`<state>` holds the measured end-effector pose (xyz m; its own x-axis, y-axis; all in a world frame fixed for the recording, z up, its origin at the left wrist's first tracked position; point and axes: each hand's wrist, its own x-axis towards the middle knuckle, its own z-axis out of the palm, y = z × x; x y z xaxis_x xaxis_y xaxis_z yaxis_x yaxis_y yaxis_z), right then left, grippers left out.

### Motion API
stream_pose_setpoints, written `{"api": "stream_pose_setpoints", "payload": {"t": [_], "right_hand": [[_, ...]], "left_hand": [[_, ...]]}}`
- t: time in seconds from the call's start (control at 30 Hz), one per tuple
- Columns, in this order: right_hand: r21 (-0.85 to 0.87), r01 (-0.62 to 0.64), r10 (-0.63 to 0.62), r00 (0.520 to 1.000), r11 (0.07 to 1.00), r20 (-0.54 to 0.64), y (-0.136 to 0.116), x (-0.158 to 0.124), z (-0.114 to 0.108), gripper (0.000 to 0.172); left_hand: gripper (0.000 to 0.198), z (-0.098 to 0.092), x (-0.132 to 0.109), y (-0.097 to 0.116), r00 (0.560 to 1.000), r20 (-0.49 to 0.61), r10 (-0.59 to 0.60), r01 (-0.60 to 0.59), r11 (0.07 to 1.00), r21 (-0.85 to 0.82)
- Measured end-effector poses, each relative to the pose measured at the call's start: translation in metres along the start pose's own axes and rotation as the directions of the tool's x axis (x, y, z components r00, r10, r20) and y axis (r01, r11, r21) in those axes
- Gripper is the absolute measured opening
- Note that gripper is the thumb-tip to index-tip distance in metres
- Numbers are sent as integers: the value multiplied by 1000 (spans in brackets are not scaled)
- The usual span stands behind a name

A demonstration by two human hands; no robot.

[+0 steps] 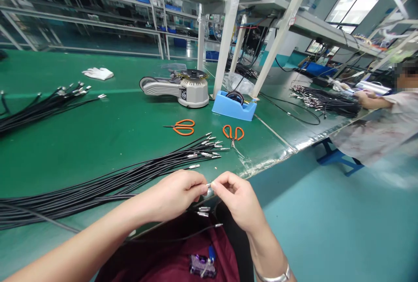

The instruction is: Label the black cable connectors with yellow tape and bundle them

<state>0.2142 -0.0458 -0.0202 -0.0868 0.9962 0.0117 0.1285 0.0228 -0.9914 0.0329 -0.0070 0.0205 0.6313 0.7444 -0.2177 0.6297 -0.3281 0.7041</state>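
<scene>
My left hand (173, 195) and my right hand (237, 199) meet at the fingertips above the near edge of the green workbench. Both pinch a small metal cable terminal (208, 188), partly hidden by my fingers. A large bundle of black cables (114, 188) runs from the left towards my hands, with its metal-tipped ends (205, 148) fanned out on the bench. Several cable ends (202, 211) hang just below my hands, over my dark red lap. A pair of orange-handled scissors (233, 133) lies nearest my hands, beyond my right hand.
A second pair of orange scissors (183, 127), a round electric tape dispenser (192, 90), a blue tape holder (234, 107), a white glove (98, 73) and another cable bundle (42, 108) lie on the bench. A co-worker (382, 119) handles cables (326, 101) at the right.
</scene>
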Motion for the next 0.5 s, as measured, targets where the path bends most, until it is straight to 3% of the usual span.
{"api": "stream_pose_setpoints", "payload": {"t": [0.23, 0.33, 0.43, 0.5], "right_hand": [[-161, 68, -75, 996, 985, -38, 2, -3, 1, 19], [-183, 39, -41, 999, 982, -11, 3, -6, 0, 18], [-128, -21, 23, 1000, 992, 13, 7, -15, 1, 18], [-112, -44, 46, 999, 993, 15, 11, -24, 2, 19]], "left_hand": [[31, 12, 5, 8, 998, -55, -21, 27, 993, 113], [31, 17, 0, 10, 997, -70, -10, 20, 990, 142], [35, 10, -8, 4, 996, -54, 64, -56, 988, 147], [33, 0, -10, -7, 985, -135, 107, -80, 978, 191]]}}
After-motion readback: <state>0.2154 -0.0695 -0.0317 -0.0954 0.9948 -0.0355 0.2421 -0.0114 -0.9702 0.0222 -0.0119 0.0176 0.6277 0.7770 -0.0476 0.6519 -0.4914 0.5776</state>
